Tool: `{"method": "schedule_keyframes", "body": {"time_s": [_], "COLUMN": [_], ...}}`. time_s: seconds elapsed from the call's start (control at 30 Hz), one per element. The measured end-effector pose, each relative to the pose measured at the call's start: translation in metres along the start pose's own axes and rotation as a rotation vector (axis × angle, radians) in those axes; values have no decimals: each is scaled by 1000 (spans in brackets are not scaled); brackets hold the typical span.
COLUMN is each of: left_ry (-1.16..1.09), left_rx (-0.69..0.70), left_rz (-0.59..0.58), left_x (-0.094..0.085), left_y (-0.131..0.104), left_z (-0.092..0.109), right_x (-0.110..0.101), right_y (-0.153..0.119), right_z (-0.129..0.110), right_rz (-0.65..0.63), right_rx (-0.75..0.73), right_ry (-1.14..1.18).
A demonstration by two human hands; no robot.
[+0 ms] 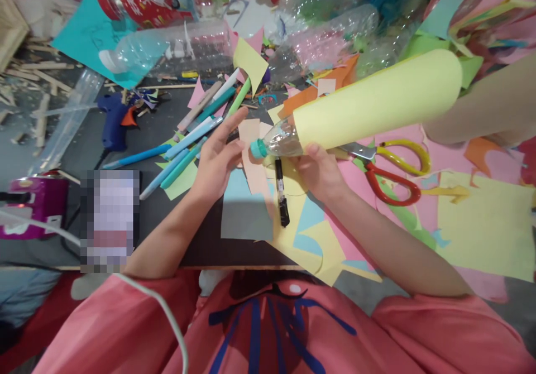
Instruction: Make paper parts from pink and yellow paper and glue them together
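A clear plastic bottle (pixel 278 138) lies tilted in the air above the table, its turquoise cap (pixel 258 149) pointing left. Pale yellow paper (pixel 372 100) is wrapped around its body, leaving the neck bare. My right hand (pixel 321 173) grips the bottle from below near the shoulder, with the thumb against the paper's edge. Just left of the cap, my left hand (pixel 218 159) is open with fingers apart, holding nothing. A black marker (pixel 282 192) lies on paper scraps beneath the bottle. Scissors (pixel 372 162) with yellow and red handles rest behind my right hand.
Several pens (pixel 184 145) lie left of centre, beside a blue glue gun (pixel 114 120). A phone (pixel 109 217) and a purple box (pixel 33 206) with cables sit at left. Several empty bottles (pixel 184 44) fill the back. Another person's arm (pixel 486 97) reaches in from the right.
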State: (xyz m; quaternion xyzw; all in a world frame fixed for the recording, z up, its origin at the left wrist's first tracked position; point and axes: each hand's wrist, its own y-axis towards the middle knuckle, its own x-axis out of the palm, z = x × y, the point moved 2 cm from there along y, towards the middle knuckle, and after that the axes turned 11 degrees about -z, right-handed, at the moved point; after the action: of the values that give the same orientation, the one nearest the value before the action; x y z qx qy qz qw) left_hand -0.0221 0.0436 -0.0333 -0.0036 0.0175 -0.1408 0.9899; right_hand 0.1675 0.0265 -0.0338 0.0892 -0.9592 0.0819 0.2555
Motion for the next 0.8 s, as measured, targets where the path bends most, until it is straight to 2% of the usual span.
{"method": "schedule_keyframes", "body": {"time_s": [0.13,0.23,0.37,0.47,0.57,0.8], "left_ry": [-141,-259,-136,-60,-77,-20], "left_rx": [72,51,20,5,-27,44], "left_rz": [-37,-74,-22,-57,-77,20], "left_x": [-2,-2,0,2,3,7], "left_y": [4,6,5,4,3,-1], "left_z": [-2,-5,-9,-9,-8,-4], "right_x": [-2,-5,-6,-6,-6,-10], "right_y": [3,4,5,6,7,7], "right_z": [0,1,1,2,2,3], "right_rz": [1,-17,-35,-32,-33,-15], "right_rx": [-14,-14,-7,-6,5,22], "right_ry": [-17,-34,-12,-8,-13,36]}}
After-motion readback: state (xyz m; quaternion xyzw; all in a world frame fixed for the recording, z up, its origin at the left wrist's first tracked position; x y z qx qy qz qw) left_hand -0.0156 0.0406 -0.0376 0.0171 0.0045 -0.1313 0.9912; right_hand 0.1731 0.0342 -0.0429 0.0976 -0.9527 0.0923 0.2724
